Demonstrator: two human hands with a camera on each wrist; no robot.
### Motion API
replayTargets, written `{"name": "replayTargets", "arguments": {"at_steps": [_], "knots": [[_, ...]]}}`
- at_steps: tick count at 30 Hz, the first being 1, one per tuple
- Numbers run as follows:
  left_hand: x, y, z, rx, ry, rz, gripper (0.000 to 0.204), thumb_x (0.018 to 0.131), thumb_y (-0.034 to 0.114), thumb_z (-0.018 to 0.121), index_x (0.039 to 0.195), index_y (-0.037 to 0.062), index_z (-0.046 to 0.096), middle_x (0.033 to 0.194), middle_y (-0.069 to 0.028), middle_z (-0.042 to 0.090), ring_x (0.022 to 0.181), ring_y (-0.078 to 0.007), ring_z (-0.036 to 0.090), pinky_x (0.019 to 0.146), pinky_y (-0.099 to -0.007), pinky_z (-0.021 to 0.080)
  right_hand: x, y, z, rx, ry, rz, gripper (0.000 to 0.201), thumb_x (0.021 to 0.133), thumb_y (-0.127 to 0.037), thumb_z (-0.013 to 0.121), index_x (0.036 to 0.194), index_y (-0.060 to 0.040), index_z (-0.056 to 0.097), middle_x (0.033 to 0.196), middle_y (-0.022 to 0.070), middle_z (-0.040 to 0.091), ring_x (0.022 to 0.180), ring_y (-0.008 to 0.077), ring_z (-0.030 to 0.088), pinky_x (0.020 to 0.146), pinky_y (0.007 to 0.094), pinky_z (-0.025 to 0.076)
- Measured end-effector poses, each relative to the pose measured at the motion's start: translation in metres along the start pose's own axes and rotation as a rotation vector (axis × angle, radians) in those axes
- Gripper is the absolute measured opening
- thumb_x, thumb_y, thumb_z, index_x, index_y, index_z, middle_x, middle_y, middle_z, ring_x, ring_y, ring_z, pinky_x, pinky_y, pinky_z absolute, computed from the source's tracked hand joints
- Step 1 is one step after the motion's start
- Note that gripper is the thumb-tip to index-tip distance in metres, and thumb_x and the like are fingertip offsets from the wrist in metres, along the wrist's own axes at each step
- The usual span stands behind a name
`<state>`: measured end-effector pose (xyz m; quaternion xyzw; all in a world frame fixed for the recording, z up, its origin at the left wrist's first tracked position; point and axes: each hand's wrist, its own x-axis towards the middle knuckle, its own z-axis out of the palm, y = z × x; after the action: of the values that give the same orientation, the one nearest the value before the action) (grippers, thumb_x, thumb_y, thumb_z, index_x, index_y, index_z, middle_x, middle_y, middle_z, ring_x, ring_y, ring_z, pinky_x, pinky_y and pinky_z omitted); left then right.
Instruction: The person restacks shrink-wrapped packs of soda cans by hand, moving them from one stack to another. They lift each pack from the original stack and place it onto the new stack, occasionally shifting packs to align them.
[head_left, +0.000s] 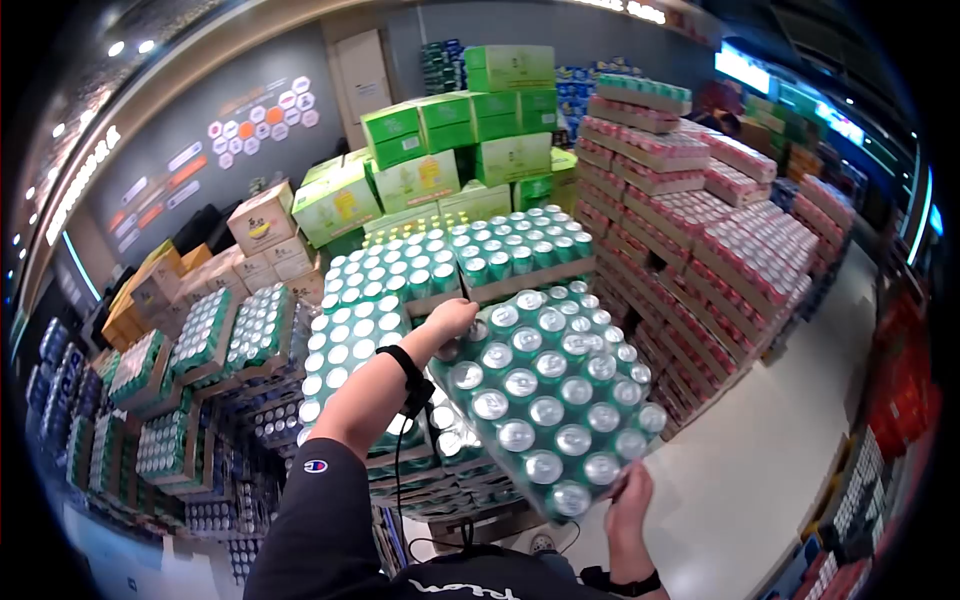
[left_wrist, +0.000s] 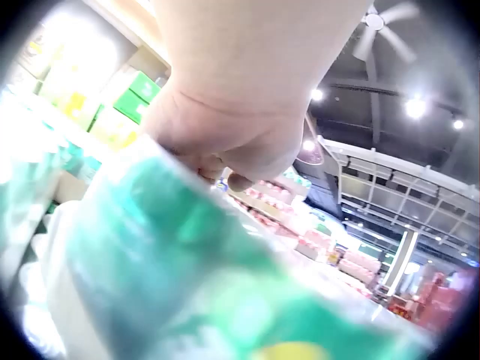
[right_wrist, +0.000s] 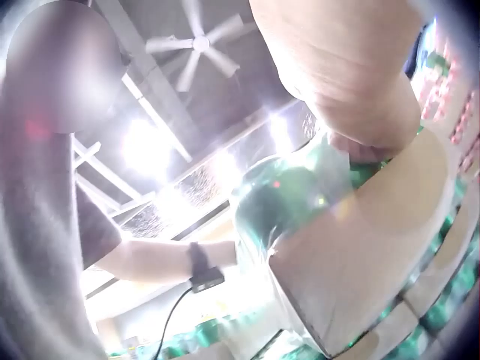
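Observation:
A plastic-wrapped case of green cans [head_left: 545, 400] with silver tops is held tilted between both hands, over the near right side of a stack of like cases [head_left: 352, 335]. My left hand [head_left: 455, 318] grips its far left edge; in the left wrist view that hand [left_wrist: 229, 142] curls over the wrapped edge, fingertips partly hidden. At the near right corner, my right hand [head_left: 630, 495] holds the case. From the right wrist view, the right hand [right_wrist: 375, 124] has its fingers bent over the wrap, above the cardboard tray side [right_wrist: 337, 255].
Tall stacks of pink can cases [head_left: 690, 240] rise on the right beside a pale floor aisle [head_left: 770, 420]. Green boxes [head_left: 415, 180] are piled behind the green cans. More can cases [head_left: 200, 330] and brown cartons [head_left: 265, 220] stand on the left. A cable [head_left: 400, 480] hangs from my left wrist.

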<state>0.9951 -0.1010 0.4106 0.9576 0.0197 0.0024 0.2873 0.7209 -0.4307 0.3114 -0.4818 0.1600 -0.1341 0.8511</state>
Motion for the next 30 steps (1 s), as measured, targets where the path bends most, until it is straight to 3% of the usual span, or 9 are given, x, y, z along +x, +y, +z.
{"name": "replayTargets", "arguments": {"at_steps": [5, 7, 10, 11, 13, 20, 23, 27, 30], "knots": [[-0.053, 0.030, -0.011, 0.346, 0.150, 0.148, 0.025, 0.079, 0.022, 0.048, 0.081, 0.0033, 0.064, 0.080, -0.0192, 0.063, 0.078, -0.0372, 0.060, 0.071, -0.0457, 0.049, 0.014, 0.022, 0.020, -0.255, -0.581, 0.258, 0.015, 0.092, -0.014, 0.051, 0.086, -0.0002, 0.054, 0.076, 0.0039, 0.059, 0.069, 0.0130, 0.059, 0.061, 0.0266, 0.051], [-0.121, 0.056, -0.007, 0.308, 0.038, 0.265, 0.024, 0.081, 0.028, 0.058, 0.093, 0.0075, 0.062, 0.088, -0.0142, 0.063, 0.085, -0.0337, 0.060, 0.073, -0.0426, 0.048, 0.022, 0.016, 0.020, -0.270, -0.749, 0.416, 0.015, 0.091, -0.012, 0.054, 0.093, 0.0017, 0.057, 0.079, 0.0048, 0.062, 0.071, 0.0132, 0.060, 0.061, 0.0263, 0.051], [-0.210, 0.066, 0.018, 0.275, -0.088, 0.469, 0.044, 0.077, 0.034, 0.065, 0.107, 0.0032, 0.055, 0.108, -0.0156, 0.057, 0.098, -0.0320, 0.055, 0.083, -0.0413, 0.045, 0.075, 0.001, -0.023, -0.791, -1.011, 0.214, 0.022, 0.084, -0.010, 0.064, 0.101, 0.0027, 0.060, 0.091, 0.0075, 0.063, 0.075, 0.0084, 0.057, 0.059, 0.0246, 0.048], [-0.231, 0.061, 0.029, 0.238, -0.067, 0.544, 0.048, 0.076, 0.035, 0.066, 0.110, 0.0029, 0.053, 0.114, -0.0163, 0.053, 0.105, -0.0323, 0.052, 0.088, -0.0413, 0.043, 0.092, 0.002, -0.041, -0.838, -0.826, 0.224, 0.038, 0.074, -0.011, 0.073, 0.107, 0.0007, 0.058, 0.093, 0.0067, 0.061, 0.076, 0.0089, 0.057, 0.059, 0.0255, 0.047], [-0.260, 0.051, 0.044, 0.270, -0.007, 0.509, 0.057, 0.074, 0.042, 0.067, 0.114, 0.0045, 0.052, 0.119, -0.0137, 0.050, 0.111, -0.0305, 0.048, 0.094, -0.0413, 0.038, 0.102, -0.013, -0.033, -0.970, -0.495, -0.242, 0.058, 0.063, -0.015, 0.080, 0.114, -0.0021, 0.054, 0.091, 0.0061, 0.058, 0.075, 0.0149, 0.058, 0.060, 0.0272, 0.048], [-0.300, 0.015, 0.076, 0.266, 0.133, 0.336, 0.064, 0.069, 0.046, 0.070, 0.121, 0.0140, 0.052, 0.128, -0.0046, 0.048, 0.122, -0.0242, 0.042, 0.104, -0.0499, 0.024, 0.125, -0.013, 0.014, -1.233, -0.810, -0.491, 0.078, 0.046, -0.013, 0.087, 0.115, -0.0060, 0.053, 0.097, 0.0103, 0.058, 0.084, 0.0297, 0.060, 0.068, 0.0359, 0.051], [-0.303, 0.003, 0.073, 0.324, 0.220, 0.293, 0.059, 0.068, 0.044, 0.071, 0.118, 0.0172, 0.055, 0.125, -0.0011, 0.051, 0.119, -0.0226, 0.044, 0.105, -0.0513, 0.022, 0.111, 0.002, 0.022, -1.214, -0.726, -0.377, 0.077, 0.045, -0.014, 0.088, 0.113, -0.0063, 0.054, 0.096, 0.0109, 0.058, 0.083, 0.0304, 0.060, 0.069, 0.0361, 0.050], [-0.299, -0.022, 0.049, 0.367, 0.326, 0.129, 0.054, 0.065, 0.038, 0.074, 0.113, 0.0206, 0.060, 0.122, 0.0001, 0.054, 0.116, -0.0239, 0.046, 0.105, -0.0535, 0.021, 0.097, 0.027, 0.050, -1.146, -0.797, -0.585, 0.078, 0.046, -0.016, 0.087, 0.115, -0.0044, 0.053, 0.091, 0.0100, 0.056, 0.083, 0.0299, 0.059, 0.069, 0.0367, 0.049], [-0.284, -0.034, 0.035, 0.389, 0.395, 0.033, 0.054, 0.061, 0.031, 0.077, 0.112, 0.0213, 0.060, 0.124, -0.0016, 0.051, 0.119, -0.0278, 0.042, 0.104, -0.0547, 0.023, 0.098, 0.042, 0.075, -1.077, -0.797, -0.518, 0.073, 0.052, -0.013, 0.084, 0.116, -0.0026, 0.051, 0.096, 0.0118, 0.053, 0.083, 0.0314, 0.058, 0.068, 0.0378, 0.049]]}}
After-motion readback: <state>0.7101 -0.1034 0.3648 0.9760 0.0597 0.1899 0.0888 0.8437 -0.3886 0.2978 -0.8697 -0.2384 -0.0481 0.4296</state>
